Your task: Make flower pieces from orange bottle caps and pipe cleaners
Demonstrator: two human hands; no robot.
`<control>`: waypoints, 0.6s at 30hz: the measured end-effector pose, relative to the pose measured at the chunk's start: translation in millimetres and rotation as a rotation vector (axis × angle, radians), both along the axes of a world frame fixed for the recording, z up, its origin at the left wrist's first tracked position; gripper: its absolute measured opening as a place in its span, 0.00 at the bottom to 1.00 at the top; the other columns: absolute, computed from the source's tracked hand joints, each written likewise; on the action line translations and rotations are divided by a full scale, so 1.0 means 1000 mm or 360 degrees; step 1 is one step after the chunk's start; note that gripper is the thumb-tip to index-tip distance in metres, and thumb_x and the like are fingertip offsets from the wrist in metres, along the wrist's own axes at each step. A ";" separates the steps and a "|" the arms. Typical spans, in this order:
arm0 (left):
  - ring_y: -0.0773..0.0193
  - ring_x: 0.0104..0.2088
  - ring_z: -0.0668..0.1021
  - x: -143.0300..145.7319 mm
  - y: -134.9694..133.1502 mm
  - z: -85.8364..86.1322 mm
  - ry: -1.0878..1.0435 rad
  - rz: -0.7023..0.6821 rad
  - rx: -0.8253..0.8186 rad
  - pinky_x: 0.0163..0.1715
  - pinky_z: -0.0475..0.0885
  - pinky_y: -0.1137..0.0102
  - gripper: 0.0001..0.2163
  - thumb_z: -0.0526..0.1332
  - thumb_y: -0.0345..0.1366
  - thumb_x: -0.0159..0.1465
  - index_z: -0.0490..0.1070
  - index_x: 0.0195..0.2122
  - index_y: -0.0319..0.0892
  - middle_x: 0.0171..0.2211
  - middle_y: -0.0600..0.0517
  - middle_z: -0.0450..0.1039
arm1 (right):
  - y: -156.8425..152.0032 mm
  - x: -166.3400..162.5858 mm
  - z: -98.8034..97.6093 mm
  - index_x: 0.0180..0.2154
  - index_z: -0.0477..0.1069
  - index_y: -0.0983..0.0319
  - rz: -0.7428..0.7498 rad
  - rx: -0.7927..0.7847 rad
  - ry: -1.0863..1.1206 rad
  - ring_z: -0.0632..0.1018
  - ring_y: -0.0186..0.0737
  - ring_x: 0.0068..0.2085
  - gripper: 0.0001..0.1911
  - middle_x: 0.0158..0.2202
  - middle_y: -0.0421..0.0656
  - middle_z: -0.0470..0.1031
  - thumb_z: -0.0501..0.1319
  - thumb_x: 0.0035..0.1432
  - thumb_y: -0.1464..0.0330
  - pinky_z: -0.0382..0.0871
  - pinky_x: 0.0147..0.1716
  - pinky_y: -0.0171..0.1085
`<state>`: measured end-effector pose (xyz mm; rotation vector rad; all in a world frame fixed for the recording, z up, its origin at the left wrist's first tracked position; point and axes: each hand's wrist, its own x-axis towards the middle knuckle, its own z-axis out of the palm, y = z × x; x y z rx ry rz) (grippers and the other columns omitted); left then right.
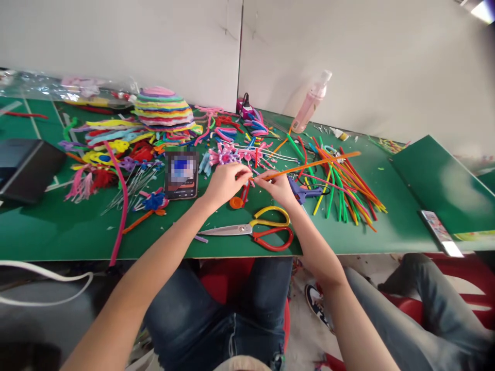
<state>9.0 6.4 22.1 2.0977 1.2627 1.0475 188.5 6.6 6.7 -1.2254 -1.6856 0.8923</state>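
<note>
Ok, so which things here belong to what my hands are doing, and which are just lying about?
Belongs:
Orange stem, in the right hand, left hand at its near end
Loose stems, probably
Scissors, probably

Lying about, it seems:
Bottle
Phone by the left forearm
Black box

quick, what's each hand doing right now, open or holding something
Left hand: closed in a pinch; what it holds is too small to tell.
Right hand: closed, holding the orange pipe cleaner near one end.
</note>
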 end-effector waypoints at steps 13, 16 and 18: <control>0.62 0.29 0.79 0.018 -0.002 -0.010 -0.1238 0.0084 -0.0721 0.25 0.73 0.74 0.20 0.70 0.49 0.48 0.78 0.33 0.37 0.29 0.47 0.79 | -0.005 -0.014 -0.006 0.27 0.75 0.62 -0.0248 -0.0092 0.0510 0.68 0.30 0.25 0.17 0.24 0.39 0.73 0.67 0.46 0.54 0.60 0.24 0.32; 0.64 0.28 0.79 0.014 0.001 -0.012 -0.1306 0.0081 -0.0843 0.25 0.73 0.74 0.18 0.71 0.48 0.47 0.79 0.31 0.38 0.28 0.48 0.79 | -0.005 -0.012 -0.008 0.30 0.76 0.62 -0.0166 -0.0044 0.0446 0.68 0.30 0.25 0.16 0.26 0.40 0.74 0.67 0.47 0.55 0.60 0.24 0.32; 0.65 0.27 0.79 0.011 0.004 -0.013 -0.1361 0.0031 -0.0971 0.25 0.72 0.74 0.17 0.71 0.47 0.46 0.79 0.31 0.39 0.28 0.48 0.79 | -0.004 -0.009 -0.007 0.32 0.77 0.61 -0.0143 -0.0026 0.0401 0.67 0.29 0.24 0.16 0.27 0.40 0.75 0.66 0.48 0.55 0.59 0.23 0.32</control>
